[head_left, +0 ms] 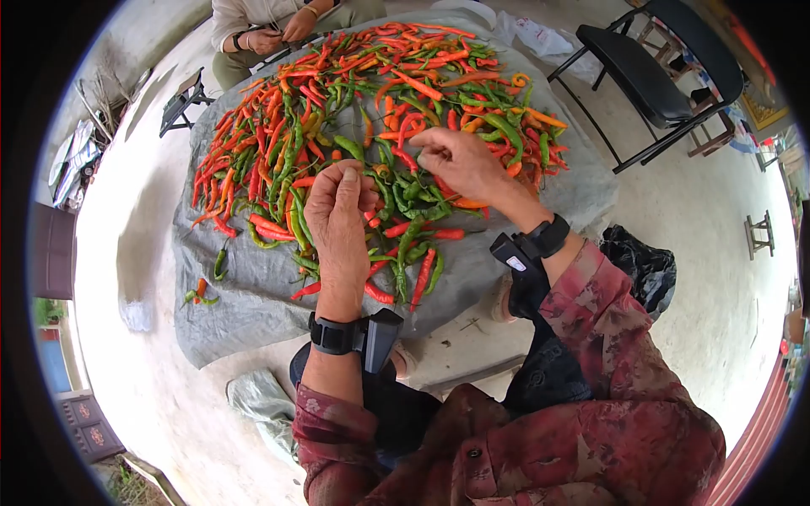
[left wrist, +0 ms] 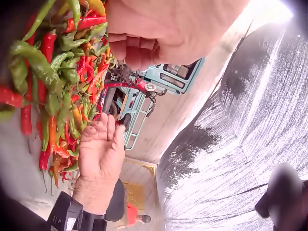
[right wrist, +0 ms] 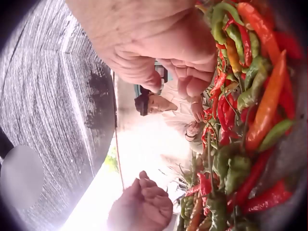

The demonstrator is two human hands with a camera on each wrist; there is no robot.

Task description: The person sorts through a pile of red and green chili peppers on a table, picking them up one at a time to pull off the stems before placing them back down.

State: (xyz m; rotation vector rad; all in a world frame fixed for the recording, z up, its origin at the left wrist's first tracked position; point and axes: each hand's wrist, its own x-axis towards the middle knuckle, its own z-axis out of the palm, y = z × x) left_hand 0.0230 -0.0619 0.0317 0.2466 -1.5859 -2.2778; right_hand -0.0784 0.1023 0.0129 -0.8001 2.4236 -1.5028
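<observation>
Black straps (head_left: 336,335) on both wrists. Left hand (head_left: 339,211) curled, thumb against fingers, nothing visible held; right hand (head_left: 464,164) loosely bent, looks empty. Key relation, I judge: red chili (head_left: 405,159) between them, nearer the right, at its nine o'clock, left's two, axis ten-to-four. Chili pile (head_left: 413,84) spreads toward twelve.
</observation>
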